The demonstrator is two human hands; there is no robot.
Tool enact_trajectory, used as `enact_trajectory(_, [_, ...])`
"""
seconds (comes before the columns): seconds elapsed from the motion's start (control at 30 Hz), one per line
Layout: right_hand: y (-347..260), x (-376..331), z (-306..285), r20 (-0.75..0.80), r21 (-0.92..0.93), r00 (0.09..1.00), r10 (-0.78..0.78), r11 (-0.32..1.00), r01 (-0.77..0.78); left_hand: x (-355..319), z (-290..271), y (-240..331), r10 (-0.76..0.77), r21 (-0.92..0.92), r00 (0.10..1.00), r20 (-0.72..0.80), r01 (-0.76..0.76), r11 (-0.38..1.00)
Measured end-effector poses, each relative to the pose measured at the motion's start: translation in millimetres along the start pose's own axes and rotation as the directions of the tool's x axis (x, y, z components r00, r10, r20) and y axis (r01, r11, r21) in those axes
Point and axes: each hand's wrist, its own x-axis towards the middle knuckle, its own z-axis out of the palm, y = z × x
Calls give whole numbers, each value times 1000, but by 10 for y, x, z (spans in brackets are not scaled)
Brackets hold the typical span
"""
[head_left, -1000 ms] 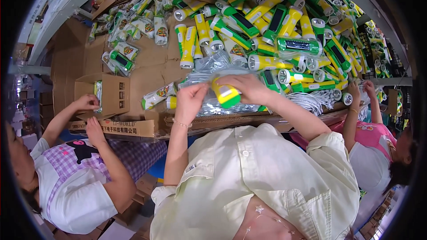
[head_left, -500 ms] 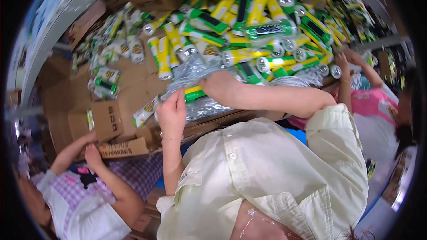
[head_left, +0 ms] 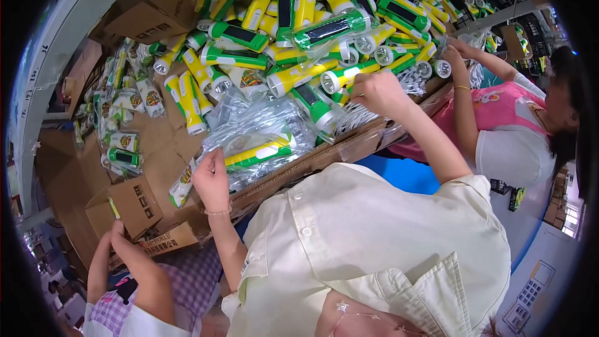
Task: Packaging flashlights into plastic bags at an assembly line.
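Note:
A yellow, green and white flashlight point(head_left: 261, 153) lies in a clear plastic bag point(head_left: 284, 130) on a pile of similar bags. At the left end of it my left hand point(head_left: 211, 180) is closed, its fingertips pinching the bag's edge. Farther right, my right hand point(head_left: 382, 95) hovers at the bundled white cables point(head_left: 357, 116), beside the heap of flashlights. Its fingers are bent and drawn together; anything between them is too small or hidden to make out. Next to my left hand lies a bagged flashlight point(head_left: 181, 188) with a printed card.
Loose flashlights point(head_left: 306, 3) heap up at the back. Bagged ones point(head_left: 125, 143) lie on the cardboard at left, near a small open carton point(head_left: 134, 206). Co-workers' hands point(head_left: 115, 232) are at that carton, and others point(head_left: 454, 53) at the right. A cardboard edge point(head_left: 324, 161) runs before me.
My right hand has left the bagged flashlight and moved right to the cables. My left hand stays at the bag's end. The view has shifted; the left co-worker's hands are now at the carton's opening.

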Motion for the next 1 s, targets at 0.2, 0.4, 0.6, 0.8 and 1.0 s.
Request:
enact_trajectory(0.2, [107,-175,348,-27,-169,995,-92,982,86,60,-31,-15,-84,36,995,55,82,996])
enact_trajectory(0.4, [32,-118,376,88,-349,987,-134,924,156,51,71,-122,101,-63,995,-7,-101,993])
enact_trajectory(0.6, [167,3,-305,-72,-188,997,-30,982,16,42,-8,39,68,52,998,3,-68,996])
enact_trajectory(0.8, [-760,395,-1176,-494,811,828,266,484,328,57,-35,-11,123,59,991,-54,-120,991])
enact_trajectory(1.0, [-1711,804,-137,-395,912,919,-2,122,393,109,46,-154,168,13,986,-15,-168,986])
